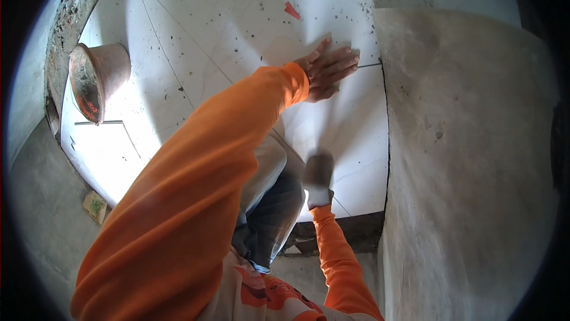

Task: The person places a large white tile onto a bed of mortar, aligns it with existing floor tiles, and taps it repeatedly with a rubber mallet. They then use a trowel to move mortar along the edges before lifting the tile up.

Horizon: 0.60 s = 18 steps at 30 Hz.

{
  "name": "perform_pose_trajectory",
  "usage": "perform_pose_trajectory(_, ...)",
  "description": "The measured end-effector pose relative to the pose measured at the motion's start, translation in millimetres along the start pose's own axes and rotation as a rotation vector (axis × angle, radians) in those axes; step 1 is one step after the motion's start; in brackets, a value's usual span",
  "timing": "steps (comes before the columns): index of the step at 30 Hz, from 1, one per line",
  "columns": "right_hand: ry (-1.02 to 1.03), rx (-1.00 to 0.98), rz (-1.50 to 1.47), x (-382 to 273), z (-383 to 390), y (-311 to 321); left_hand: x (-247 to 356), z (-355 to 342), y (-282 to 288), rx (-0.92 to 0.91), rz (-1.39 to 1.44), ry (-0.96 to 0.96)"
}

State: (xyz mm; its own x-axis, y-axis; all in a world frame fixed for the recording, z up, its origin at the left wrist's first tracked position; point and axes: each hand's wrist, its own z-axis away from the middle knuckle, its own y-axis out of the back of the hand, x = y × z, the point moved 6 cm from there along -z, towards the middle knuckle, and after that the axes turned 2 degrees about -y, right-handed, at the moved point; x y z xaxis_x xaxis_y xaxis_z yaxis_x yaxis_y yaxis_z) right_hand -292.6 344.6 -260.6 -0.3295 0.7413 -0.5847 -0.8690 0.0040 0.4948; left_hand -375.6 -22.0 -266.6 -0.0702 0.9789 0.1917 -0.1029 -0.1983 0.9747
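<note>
My left hand [329, 72] lies flat with its fingers stretched out across the joint between white floor tiles, close to the wall on the right. Under and below it is a white tile [359, 119] with a faint grey veining. Nearer to me, my right hand [321, 199] grips a mallet [319, 169] over the same tile. The mallet's dark head is smeared by motion, and its handle is mostly hidden. Whether the head touches the tile I cannot tell. Both arms wear orange sleeves.
A bare grey wall [469, 143] rises along the right. At the left is a dirty bucket [113, 70] near the rough floor edge. A small red scrap [291, 10] and dark crumbs lie on the tiles. A green-marked packet [95, 206] lies lower left.
</note>
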Motion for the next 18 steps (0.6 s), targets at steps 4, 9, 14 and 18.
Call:
perform_pose_trajectory(4,0.177,0.109,-0.303,-70,-16,57,-5,0,2,-0.103,-0.046,0.009)
perform_pose_trajectory(9,-0.109,0.027,-0.044,-23,-25,17,-5,7,-2,-0.161,-0.038,0.028)
perform_pose_trajectory(14,-0.100,-0.020,0.035,-18,-18,18,-2,1,0,-0.108,0.031,0.032)
perform_pose_trajectory(18,-0.109,0.252,-0.067,-44,-12,39,-12,22,-8,-0.011,0.024,0.056)
